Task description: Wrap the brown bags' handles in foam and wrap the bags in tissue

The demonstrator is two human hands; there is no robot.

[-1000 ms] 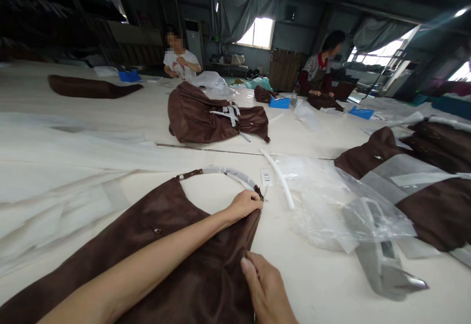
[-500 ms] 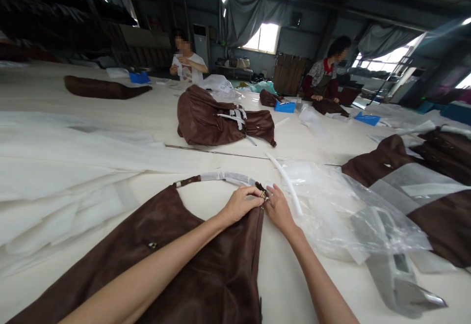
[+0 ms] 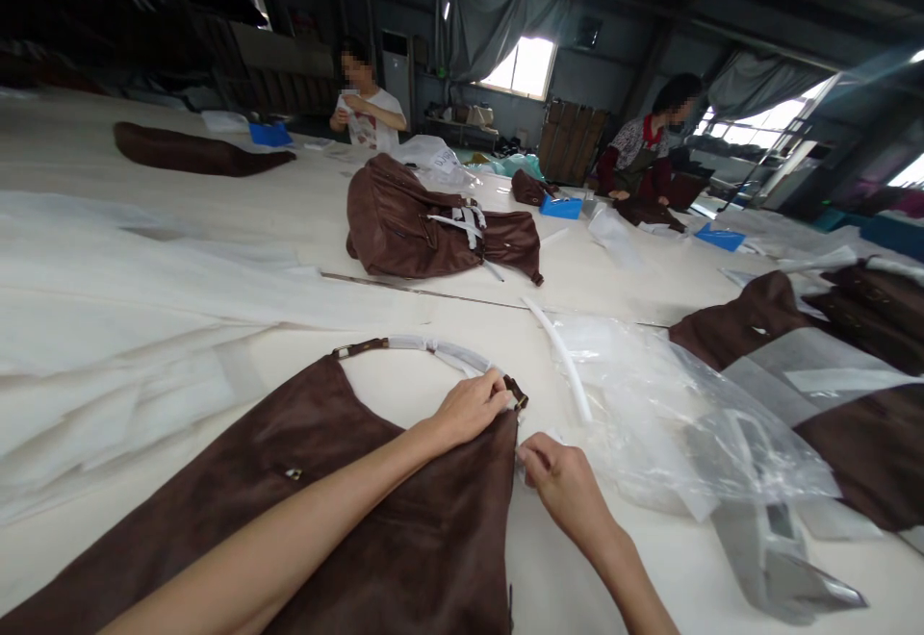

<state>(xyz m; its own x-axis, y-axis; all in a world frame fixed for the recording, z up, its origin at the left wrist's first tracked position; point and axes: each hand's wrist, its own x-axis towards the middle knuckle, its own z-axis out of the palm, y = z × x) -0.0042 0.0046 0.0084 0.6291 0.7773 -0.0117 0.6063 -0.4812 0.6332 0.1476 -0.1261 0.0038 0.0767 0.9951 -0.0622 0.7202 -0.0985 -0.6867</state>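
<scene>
A dark brown leather handbag lies flat on the white table in front of me. Its arched strap is partly wrapped in pale material and ends at a metal buckle on the right. My left hand is closed on the bag's upper right corner, just below that buckle. Lower down, beside the bag's right edge, my right hand has its fingers pinched together. A whitish bit shows at those fingertips, but I cannot make out what they hold.
A white curved strip and clear plastic sheeting lie right of my hands. Beyond is another brown bag; more brown bags lie right. White sheets spread left. Two people work across the table.
My right hand has moved from the buckle down along the bag's right edge, away from the left hand. My left hand has shifted slightly left and stays at the corner.
</scene>
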